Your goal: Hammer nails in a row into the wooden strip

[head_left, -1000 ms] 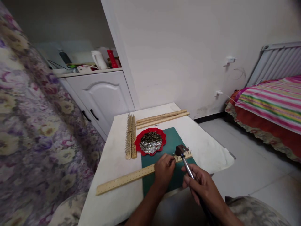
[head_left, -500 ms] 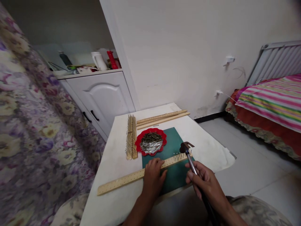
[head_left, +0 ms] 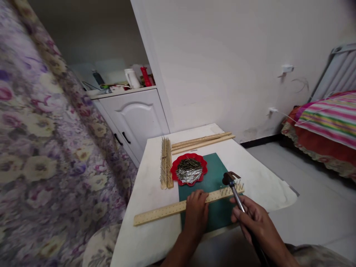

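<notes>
My left hand [head_left: 197, 209] is closed over the middle of a long pale wooden strip [head_left: 162, 211] dotted with rows of small holes. Several nails [head_left: 238, 184] stand upright near the strip's right end. In my right hand [head_left: 254, 220] is a claw hammer [head_left: 237, 196], gripped by its handle, with the head raised over the nails. Whether the head touches any nail I cannot tell. Beneath the strip lies a green mat [head_left: 215, 218]. A red scalloped dish [head_left: 174, 168] full of loose nails [head_left: 189, 170] sits just beyond my left hand.
Two nail-studded wooden strips [head_left: 166, 167] lie side by side left of the dish. More wooden strips [head_left: 204, 142] lie along the far side of the white-topped table [head_left: 155, 237]. A floral curtain [head_left: 69, 148] hangs at left; a bed [head_left: 328, 137] stands at right.
My view has turned left, so the scene sits further right. The hammer head has shifted slightly left over the nails. My left thumb has drawn in closer to the fingers.
</notes>
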### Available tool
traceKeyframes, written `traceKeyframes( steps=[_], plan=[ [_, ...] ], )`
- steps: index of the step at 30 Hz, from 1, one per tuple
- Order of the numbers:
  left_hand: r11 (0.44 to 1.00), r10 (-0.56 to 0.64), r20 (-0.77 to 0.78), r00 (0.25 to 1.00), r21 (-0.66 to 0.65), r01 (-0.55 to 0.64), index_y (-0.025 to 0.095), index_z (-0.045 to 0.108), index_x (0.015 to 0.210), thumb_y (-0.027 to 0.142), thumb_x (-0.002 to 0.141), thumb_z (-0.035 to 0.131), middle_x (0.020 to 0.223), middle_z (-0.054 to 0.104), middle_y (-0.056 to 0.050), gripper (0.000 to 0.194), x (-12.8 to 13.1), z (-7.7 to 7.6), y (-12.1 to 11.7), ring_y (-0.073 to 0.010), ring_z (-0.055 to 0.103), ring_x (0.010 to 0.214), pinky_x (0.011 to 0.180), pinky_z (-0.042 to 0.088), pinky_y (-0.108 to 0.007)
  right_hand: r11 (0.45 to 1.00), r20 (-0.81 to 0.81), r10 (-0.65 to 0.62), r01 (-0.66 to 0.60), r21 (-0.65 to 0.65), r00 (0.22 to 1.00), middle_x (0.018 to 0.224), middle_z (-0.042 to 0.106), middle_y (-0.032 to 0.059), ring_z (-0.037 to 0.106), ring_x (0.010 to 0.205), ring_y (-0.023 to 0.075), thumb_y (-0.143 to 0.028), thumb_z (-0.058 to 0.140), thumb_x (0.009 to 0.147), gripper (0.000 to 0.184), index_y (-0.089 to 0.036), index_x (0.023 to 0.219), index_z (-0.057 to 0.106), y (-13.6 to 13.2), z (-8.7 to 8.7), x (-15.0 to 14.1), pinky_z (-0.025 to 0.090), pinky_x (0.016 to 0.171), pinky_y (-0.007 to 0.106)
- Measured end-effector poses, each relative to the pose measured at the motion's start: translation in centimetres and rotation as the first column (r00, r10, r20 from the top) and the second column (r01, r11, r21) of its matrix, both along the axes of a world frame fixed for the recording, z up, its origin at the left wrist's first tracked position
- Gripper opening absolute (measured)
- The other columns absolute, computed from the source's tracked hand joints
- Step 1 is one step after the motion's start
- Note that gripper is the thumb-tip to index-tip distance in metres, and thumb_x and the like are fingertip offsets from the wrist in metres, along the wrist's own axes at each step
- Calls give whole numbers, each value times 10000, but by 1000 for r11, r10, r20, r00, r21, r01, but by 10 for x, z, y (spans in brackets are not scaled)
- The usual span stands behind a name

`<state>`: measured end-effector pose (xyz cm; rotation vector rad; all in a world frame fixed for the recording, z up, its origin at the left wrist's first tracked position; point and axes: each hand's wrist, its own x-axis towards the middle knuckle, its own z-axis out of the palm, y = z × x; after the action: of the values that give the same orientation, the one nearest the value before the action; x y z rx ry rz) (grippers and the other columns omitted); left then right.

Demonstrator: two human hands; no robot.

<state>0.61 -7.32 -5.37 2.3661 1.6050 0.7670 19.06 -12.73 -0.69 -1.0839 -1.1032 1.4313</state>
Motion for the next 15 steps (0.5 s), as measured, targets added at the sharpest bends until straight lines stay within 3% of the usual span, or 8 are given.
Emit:
traceKeyframes(
  steps=[6,10,15],
  plan=[
    [999,-32,60,998,20,31,215,556,1017,138,784,473,1052,561,-60,259,-5,4,-1,-211,494,970,829,390,-375,1000,16,-2,2,-18,1000,640,609,-34,345,282,10,-412,557,817,308,-196,1011,454,-1,1,-1,211,308,148],
    [997,24,118,993,73,-33,206,561,976,206,822,452,982,571,-69,189,-32,23,17,-208,511,939,801,418,-352,1000,11,-12,13,-16,1000,627,601,-40,344,280,16,-434,567,801,325,-202,1001,459,-2,3,0,210,303,152],
    [995,95,-93,991,36,-92,188,596,850,189,828,440,898,583,-51,157,-54,48,58,-180,531,889,791,411,-303,1000,1,-14,14,-18,1000,619,594,-41,339,274,20,-453,580,783,340,-205,989,469,-1,3,-2,209,296,155]
  ],
)
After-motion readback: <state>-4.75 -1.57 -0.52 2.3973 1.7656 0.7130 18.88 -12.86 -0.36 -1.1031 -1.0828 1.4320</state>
